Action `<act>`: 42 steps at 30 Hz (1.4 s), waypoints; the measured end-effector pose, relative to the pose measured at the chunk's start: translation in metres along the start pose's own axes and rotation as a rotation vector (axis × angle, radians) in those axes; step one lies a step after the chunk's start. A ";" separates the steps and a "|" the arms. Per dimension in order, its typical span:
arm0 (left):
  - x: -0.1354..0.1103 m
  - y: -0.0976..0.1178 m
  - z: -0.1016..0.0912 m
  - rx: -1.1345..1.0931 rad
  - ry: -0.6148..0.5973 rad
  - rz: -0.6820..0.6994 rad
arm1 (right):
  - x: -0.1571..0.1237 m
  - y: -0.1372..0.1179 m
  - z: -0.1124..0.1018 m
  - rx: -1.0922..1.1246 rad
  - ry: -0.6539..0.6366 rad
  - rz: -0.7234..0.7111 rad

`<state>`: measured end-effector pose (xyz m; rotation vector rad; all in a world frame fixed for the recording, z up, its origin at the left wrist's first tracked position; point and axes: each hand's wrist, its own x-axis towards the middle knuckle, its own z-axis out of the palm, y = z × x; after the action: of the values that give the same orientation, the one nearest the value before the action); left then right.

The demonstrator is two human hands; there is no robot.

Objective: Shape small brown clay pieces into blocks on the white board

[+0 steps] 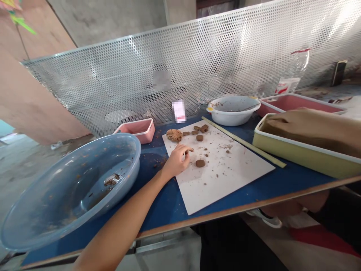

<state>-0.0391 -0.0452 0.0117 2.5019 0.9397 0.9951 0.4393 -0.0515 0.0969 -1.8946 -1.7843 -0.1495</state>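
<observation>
My left hand [179, 160] rests at the left edge of a white board [225, 177], thumb and index finger curled towards each other with a gap between them. Nothing shows between these fingers. Just right of it lies a small brown clay block [200, 163]. Farther back are another clay block [199, 138], several smaller pieces and a rough tan lump [174, 134]. At the right, what appears to be my right hand [284, 120] reaches into a green tub [299, 150]. It is blurred, its fingers are hidden, and any held thing cannot be made out.
A large blue basin [132, 150] stands left, with a pink box [146, 131] behind it. A pale stick [245, 143] lies along the board. Behind are a white basin [231, 118], a pink tray [304, 101], a bottle [293, 73] and a perforated metal screen [197, 64].
</observation>
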 end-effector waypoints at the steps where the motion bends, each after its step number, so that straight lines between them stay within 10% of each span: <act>1: 0.000 0.000 0.000 -0.003 0.000 0.002 | -0.006 -0.018 0.002 0.001 -0.144 -0.132; 7: -0.001 -0.003 -0.001 -0.002 0.004 0.003 | -0.056 -0.134 0.034 0.197 -0.286 -0.822; 12: -0.001 -0.005 -0.002 -0.008 0.006 0.030 | -0.063 -0.169 0.079 0.218 -0.303 -1.112; 42: -0.004 -0.001 -0.001 0.029 -0.028 0.098 | -0.073 -0.145 0.105 0.253 -0.204 -1.129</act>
<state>-0.0421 -0.0471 0.0104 2.6013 0.8361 0.9792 0.2630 -0.0723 0.0192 -0.5715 -2.6537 -0.1125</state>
